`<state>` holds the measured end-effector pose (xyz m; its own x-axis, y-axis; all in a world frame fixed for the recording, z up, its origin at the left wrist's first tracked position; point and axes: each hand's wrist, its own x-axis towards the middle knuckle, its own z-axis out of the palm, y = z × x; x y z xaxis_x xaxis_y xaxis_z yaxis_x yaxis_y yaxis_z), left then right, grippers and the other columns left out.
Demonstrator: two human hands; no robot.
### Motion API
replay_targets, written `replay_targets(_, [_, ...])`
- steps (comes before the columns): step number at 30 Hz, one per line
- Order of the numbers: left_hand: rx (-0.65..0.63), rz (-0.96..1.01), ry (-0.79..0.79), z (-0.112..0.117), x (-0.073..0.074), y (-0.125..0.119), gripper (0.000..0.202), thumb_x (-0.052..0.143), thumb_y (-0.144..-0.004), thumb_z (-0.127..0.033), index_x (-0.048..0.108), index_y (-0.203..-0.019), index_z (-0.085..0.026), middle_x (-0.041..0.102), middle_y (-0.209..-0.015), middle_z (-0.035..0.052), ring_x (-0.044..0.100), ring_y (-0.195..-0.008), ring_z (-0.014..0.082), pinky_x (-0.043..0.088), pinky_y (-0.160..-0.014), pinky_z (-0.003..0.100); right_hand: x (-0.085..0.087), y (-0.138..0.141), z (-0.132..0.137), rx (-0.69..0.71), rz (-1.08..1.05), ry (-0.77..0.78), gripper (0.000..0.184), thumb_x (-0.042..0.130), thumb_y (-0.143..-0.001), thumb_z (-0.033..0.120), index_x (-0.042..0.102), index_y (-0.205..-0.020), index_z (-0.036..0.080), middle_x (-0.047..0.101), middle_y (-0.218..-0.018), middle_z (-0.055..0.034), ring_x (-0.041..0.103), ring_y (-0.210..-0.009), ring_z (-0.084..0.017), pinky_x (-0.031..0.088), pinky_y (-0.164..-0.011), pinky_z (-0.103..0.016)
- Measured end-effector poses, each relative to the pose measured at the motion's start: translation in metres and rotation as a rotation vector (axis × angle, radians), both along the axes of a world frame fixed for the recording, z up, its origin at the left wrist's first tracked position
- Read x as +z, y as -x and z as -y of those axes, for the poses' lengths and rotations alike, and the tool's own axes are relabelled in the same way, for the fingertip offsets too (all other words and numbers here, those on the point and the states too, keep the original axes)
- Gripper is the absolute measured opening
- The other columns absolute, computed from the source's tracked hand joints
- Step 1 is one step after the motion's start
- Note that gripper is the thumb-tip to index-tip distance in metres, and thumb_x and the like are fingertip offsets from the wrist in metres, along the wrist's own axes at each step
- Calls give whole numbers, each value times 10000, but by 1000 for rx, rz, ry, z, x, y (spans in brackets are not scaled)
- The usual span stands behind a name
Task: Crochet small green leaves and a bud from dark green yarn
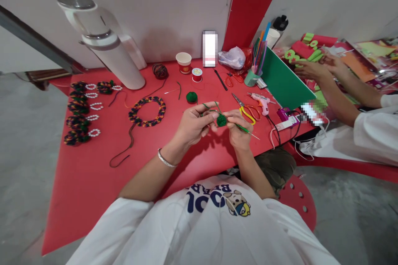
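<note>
My left hand [195,122] is closed, pinching green yarn strands and touching a small green pompom [221,120] held between both hands above the red table [93,182]. My right hand [238,130] is closed on a thin green-handled needle [248,131] whose tip points right. A second green pompom [192,97] lies on the table just beyond my hands. A multicoloured yarn ring [147,111] with a long tail lies to the left.
Yellow-handled scissors [245,111], a glue gun [261,102], a paper cup [183,62], a red thread spool [197,74], a yarn ball [160,71] and a white flask [105,43] lie about. Several yarn-and-pearl pieces [81,112] line the left. Another person's hands [314,68] work at the right.
</note>
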<state>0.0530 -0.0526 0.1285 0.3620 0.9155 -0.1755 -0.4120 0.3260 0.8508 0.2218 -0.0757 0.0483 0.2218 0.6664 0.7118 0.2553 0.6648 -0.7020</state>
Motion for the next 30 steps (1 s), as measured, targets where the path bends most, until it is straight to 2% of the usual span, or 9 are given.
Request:
replay_targets(3, [-25, 10, 17, 0, 3, 2, 625, 983, -614, -293, 716, -1145, -96, 780, -784, 58, 794, -660, 229, 507, -382, 196, 5, -12, 0, 49, 72, 15, 132, 719, -965, 474, 772, -972, 353, 846, -1038, 13, 797, -970, -203, 629, -933, -467])
replay_targets(6, [-58, 13, 30, 0, 4, 2, 645, 977, -595, -223, 697, -1164, -105, 792, -822, 56, 822, -759, 269, 599, -462, 229, 10, -17, 1, 82, 51, 38, 145, 748, -942, 484, 791, -980, 351, 856, -1029, 4, 804, -926, -212, 630, -903, -475])
replay_targets(11, [-89, -16, 47, 0, 4, 0, 689, 970, -591, -164, 671, -1209, -105, 784, -781, 32, 820, -744, 255, 601, -481, 219, 8, -17, 2, 136, -51, 59, 115, 795, -909, 454, 813, -1007, 396, 861, -1015, 21, 805, -925, -211, 631, -911, -464])
replay_targets(16, [-111, -10, 33, 0, 4, 2, 670, 979, -621, -210, 667, -1202, -90, 785, -789, 43, 813, -714, 242, 601, -470, 224, -3, -18, 2, 167, -184, 192, 251, 812, -830, 611, 821, -896, 369, 852, -963, -3, 786, -886, -223, 655, -821, -441])
replay_targets(19, [-103, -5, 24, 0, 5, 3, 663, 985, -618, -226, 665, -1182, -88, 771, -771, 30, 809, -696, 241, 600, -460, 228, -3, -22, 3, 236, -212, 274, 322, 792, -823, 659, 815, -856, 340, 851, -952, -22, 775, -853, -218, 655, -817, -444])
replay_targets(23, [-78, -36, 15, 0, 6, 4, 675, 987, -615, -241, 664, -1184, -73, 759, -759, 30, 808, -697, 252, 598, -450, 241, 8, -35, 2, 372, -148, 304, 313, 755, -879, 625, 823, -902, 321, 858, -984, -42, 788, -886, -218, 651, -835, -440])
replay_targets(30, [-32, -107, -44, 0, 6, 4, 609, 941, -680, -250, 675, -1201, -81, 778, -806, 71, 817, -764, 278, 615, -498, 265, 43, -46, 3, 392, 126, 261, 216, 725, -953, 492, 828, -946, 303, 863, -1080, -49, 812, -1019, -242, 639, -948, -486])
